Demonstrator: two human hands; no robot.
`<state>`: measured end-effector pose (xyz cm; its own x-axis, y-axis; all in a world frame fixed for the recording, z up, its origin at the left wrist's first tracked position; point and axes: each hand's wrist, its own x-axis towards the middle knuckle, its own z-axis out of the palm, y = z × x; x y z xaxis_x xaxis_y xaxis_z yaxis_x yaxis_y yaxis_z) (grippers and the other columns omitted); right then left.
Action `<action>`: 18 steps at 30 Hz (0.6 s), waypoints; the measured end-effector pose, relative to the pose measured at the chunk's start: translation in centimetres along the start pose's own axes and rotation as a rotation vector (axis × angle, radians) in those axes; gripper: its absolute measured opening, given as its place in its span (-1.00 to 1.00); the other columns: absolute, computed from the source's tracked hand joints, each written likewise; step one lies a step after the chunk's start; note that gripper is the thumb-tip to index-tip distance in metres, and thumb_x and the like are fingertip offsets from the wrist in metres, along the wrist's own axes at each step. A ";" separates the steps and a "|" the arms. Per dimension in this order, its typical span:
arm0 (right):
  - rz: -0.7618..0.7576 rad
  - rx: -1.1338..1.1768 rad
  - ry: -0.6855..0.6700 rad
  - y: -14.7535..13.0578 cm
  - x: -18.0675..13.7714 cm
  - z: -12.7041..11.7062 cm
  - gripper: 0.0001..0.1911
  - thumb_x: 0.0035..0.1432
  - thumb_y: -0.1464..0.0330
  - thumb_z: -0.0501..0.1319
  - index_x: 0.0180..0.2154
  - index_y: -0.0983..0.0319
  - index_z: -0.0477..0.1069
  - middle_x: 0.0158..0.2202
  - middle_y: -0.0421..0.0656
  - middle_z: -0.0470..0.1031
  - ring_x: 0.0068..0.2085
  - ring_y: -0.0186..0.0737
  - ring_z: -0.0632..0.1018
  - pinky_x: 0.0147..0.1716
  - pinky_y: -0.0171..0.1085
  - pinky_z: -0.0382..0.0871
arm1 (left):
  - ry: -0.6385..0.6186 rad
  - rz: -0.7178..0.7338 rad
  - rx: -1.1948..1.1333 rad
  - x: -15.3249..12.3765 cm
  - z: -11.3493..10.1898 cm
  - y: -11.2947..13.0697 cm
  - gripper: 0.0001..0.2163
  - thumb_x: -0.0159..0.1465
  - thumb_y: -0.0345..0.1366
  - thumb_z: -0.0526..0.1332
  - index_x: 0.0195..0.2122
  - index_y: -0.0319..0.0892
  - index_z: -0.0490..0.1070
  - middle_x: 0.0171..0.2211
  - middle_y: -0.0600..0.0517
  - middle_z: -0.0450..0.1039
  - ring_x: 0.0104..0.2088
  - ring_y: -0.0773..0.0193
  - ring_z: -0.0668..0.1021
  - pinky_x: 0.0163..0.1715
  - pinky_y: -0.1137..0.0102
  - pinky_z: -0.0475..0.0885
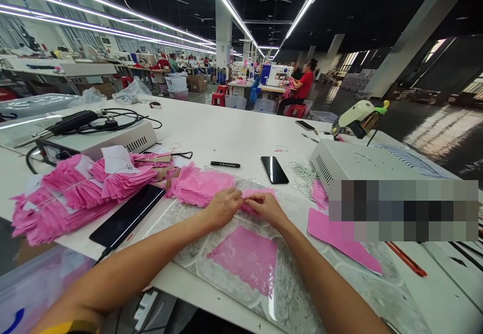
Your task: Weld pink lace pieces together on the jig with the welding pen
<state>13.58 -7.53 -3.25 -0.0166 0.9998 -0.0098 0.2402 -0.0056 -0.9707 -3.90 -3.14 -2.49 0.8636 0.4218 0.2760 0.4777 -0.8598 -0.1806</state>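
At the near middle of the table, my left hand [225, 207] and my right hand [266, 208] meet, the fingers of both closed in a pinch. Between and behind them lies pink lace fabric [204, 185], stacked in layers on the left, with an edge reaching under my right hand. The fingertips hide the exact spot they grip. Just in front of my wrists, a single pink fabric piece [245, 258] lies flat beneath or on a clear, marbled sheet [215, 283]; which of the two I cannot tell.
Tied pink fabric bundles [75, 183] and a black tablet [128, 216] sit left. Behind are a pen [225, 164] and a phone [274, 169]. Grey boxes [377, 158] stand right, near a pink template-shaped piece [343, 241] and red-handled tool [405, 258]. A person in red [303, 85] sits farther off.
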 end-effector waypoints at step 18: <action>0.017 0.068 0.042 0.9 0.5 0.1 -0.69 0.08 0.23 0.27 -0.55 0.26 0.28 -0.61 -0.35 0.22 -0.58 -0.48 0.21 -0.57 -0.40 0.09 | 0.156 0.043 0.076 0.2 0.9 -0.5 -0.85 0.37 -0.40 0.09 -0.23 -0.21 0.45 -0.07 -0.06 0.46 -0.23 0.19 0.45 -0.28 0.31 0.37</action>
<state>13.73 -7.03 -4.19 0.0277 0.9995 -0.0180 0.1739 -0.0226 -0.9845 -3.77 -2.36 -3.23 0.8510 0.3297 0.4089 0.4564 -0.8494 -0.2651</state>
